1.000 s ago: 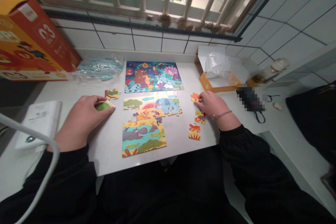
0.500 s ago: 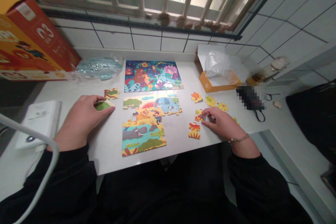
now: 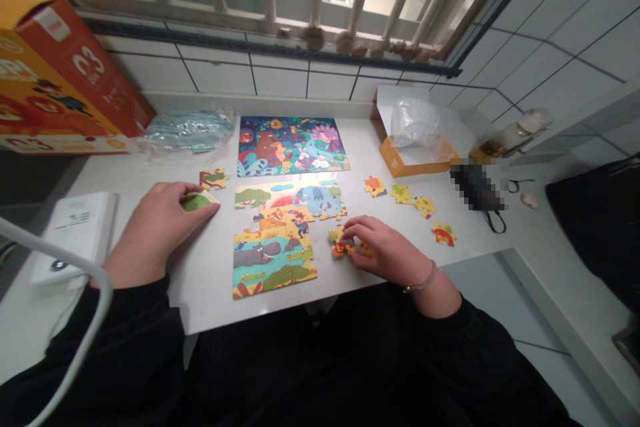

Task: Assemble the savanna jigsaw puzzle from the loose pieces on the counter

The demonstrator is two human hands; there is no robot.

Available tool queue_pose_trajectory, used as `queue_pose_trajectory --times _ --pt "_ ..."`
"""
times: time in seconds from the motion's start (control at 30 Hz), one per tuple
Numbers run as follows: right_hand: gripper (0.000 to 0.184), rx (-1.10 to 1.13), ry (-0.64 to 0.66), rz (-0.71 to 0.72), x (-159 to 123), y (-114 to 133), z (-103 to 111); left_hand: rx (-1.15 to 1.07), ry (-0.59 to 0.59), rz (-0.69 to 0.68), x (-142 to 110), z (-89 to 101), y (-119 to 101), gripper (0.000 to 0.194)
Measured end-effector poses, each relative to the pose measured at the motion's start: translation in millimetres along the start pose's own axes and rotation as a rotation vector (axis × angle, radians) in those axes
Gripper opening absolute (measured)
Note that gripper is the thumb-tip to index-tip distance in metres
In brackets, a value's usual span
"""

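Note:
A partly assembled animal jigsaw [image 3: 280, 233] lies in the middle of the white counter [image 3: 210, 280]. My right hand [image 3: 385, 250] rests just right of it, fingers curled down on loose orange and yellow pieces [image 3: 345, 245] beside the puzzle's right edge. My left hand [image 3: 155, 227] lies on the counter to the left, fingers closed over a green piece [image 3: 197, 201]. Another loose piece [image 3: 213, 178] sits just beyond that hand. A finished jungle puzzle [image 3: 291, 145] lies behind the unfinished one.
Several loose pieces [image 3: 413, 199] are scattered at the right. An open orange box with a plastic bag [image 3: 415, 140] stands at the back right, an orange puzzle carton [image 3: 55, 80] at the back left, a white device [image 3: 75, 230] at the left and a teal plastic bag [image 3: 187, 128] behind.
My right hand has moved from the far right pieces back toward me and leftward, sliding orange pieces up to the puzzle's right edge. My left hand has stayed put.

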State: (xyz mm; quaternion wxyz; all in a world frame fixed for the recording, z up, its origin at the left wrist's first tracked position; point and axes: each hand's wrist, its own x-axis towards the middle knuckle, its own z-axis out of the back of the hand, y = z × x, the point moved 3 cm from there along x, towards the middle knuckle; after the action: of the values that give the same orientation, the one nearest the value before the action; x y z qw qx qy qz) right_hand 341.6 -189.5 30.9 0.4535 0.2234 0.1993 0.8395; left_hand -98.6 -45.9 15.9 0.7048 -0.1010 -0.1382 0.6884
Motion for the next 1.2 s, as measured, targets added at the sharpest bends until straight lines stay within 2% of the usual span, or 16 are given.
queue_pose_trajectory --times 0.17,0.5,0.6,0.67,0.77,0.87,0.97,1.07,1.2 --pt "0.035 0.002 0.036 0.003 1 11 -10 0.008 -0.003 0.003 -1 1.8 -3 0.072" --pt "0.035 -0.041 0.055 -0.079 -12 6 -4 0.019 0.003 -0.004 0 1.1 -3 0.075" --pt "0.028 -0.044 0.031 -0.064 -16 2 0 0.022 0.0 -0.017 0 0.6 -2 0.076" --pt "0.018 -0.082 -0.05 -0.1 -19 -10 9 0.016 0.005 -0.01 -1 0.9 -2 0.076" --pt "0.013 -0.254 -0.217 -0.248 -25 -47 33 0.014 0.011 -0.006 -1 1.2 -3 0.076" --pt "0.02 -0.438 -0.278 -0.441 -29 -92 57 0.02 0.003 -0.025 -1 1.0 -2 0.076" --pt "0.033 -0.497 -0.269 -0.592 -29 -124 71 0.023 0.006 -0.018 -1 0.8 -2 0.077" --pt "0.046 -0.487 -0.24 -0.657 -27 -138 70 0.023 0.014 -0.014 -1 1.1 -2 0.077" --pt "0.042 -0.459 -0.244 -0.699 -24 -140 64 0.024 0.016 -0.028 0 0.5 -2 0.076"
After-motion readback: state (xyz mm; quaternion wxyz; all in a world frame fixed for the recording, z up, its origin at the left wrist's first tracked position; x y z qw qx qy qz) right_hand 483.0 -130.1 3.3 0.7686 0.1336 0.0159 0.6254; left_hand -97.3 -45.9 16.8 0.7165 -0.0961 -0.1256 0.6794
